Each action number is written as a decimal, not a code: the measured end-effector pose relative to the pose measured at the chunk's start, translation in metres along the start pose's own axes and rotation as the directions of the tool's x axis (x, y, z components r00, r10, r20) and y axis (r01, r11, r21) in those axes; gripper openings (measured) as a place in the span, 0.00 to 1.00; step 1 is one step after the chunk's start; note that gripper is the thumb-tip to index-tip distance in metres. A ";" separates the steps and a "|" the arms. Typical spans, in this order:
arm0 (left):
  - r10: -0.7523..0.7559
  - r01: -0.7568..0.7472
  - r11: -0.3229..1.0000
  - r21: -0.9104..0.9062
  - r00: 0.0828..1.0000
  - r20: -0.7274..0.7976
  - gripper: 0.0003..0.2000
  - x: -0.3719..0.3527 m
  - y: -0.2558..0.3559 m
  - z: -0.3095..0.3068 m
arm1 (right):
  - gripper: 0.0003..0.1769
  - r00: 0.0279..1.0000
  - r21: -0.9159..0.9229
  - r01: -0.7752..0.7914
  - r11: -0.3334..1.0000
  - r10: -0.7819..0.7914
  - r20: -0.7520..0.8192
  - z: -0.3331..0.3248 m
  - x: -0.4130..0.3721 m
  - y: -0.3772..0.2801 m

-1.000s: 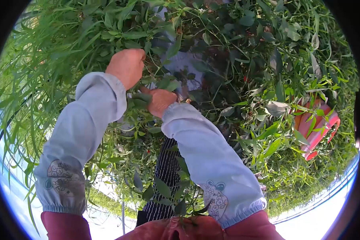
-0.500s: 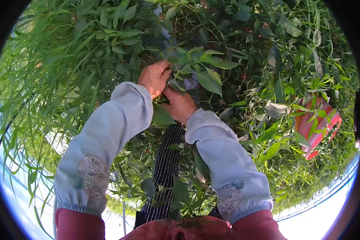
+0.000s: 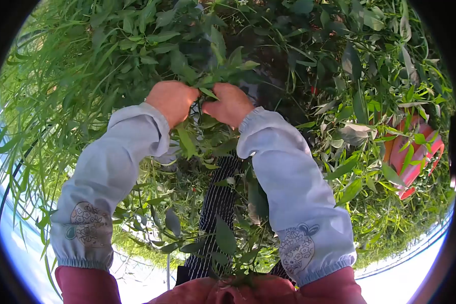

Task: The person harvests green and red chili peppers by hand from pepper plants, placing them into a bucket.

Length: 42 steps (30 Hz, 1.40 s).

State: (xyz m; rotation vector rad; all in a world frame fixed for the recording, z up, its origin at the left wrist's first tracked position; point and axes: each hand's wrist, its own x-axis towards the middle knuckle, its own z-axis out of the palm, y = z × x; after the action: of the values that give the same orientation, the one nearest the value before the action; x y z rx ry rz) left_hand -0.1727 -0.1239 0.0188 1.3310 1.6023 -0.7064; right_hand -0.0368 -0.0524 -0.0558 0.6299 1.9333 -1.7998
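Hands, 2, bare: the left hand [image 3: 171, 101] and the right hand [image 3: 229, 105] were held close together, fingers narrowly curled. Fingertips were hidden; whether anything was firmly pinched could not be told.

Leafy shoot [image 3: 206, 80], 1: set between the 2 hands, at the centre, among dense foliage.

Risks, as judged: the shoot could be snapped or its leaves torn if both hands were pulled apart sharply. Neighbouring stems could be dragged along where growth was tangled. A wrong stem could be caught, since the fingertips were screened by leaves.

Surroundings: long grassy leaves [image 3: 61, 96] were massed at the left; 1 red container [image 3: 420, 164] was partly covered by foliage at the right. Pale sleeves [image 3: 301, 177], 2, could be snagged by twigs. At the near side, striped trousers [image 3: 215, 207] were crossed by broad leaves [image 3: 225, 236], by which leg movement could be hindered.
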 end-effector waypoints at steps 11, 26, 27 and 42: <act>-0.213 0.223 0.822 0.524 0.974 -0.080 0.26 0.049 -0.089 -0.035 | 0.20 0.999 -0.202 0.009 0.979 0.001 0.048 0.078 -0.003 -0.012; 0.161 0.047 0.947 0.316 0.784 -0.600 0.28 -0.065 -0.074 0.014 | 0.19 0.987 -0.210 -0.049 0.976 0.080 0.137 0.087 -0.015 0.003; 0.154 0.030 0.958 0.285 0.783 -0.603 0.28 -0.067 -0.069 0.015 | 0.19 0.988 -0.209 -0.050 0.977 0.080 0.135 0.087 -0.016 0.004; -0.204 0.016 0.925 -0.379 0.863 -0.463 0.11 -0.159 -0.062 0.078 | 0.26 0.988 -0.293 -0.089 0.952 0.123 0.099 0.041 -0.021 0.054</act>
State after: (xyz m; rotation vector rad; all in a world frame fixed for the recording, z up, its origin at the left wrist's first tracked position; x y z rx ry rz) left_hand -0.2091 -0.2766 0.1214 1.2001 2.1145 -0.1040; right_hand 0.0116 -0.0909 -0.0898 0.5072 1.9903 -1.4207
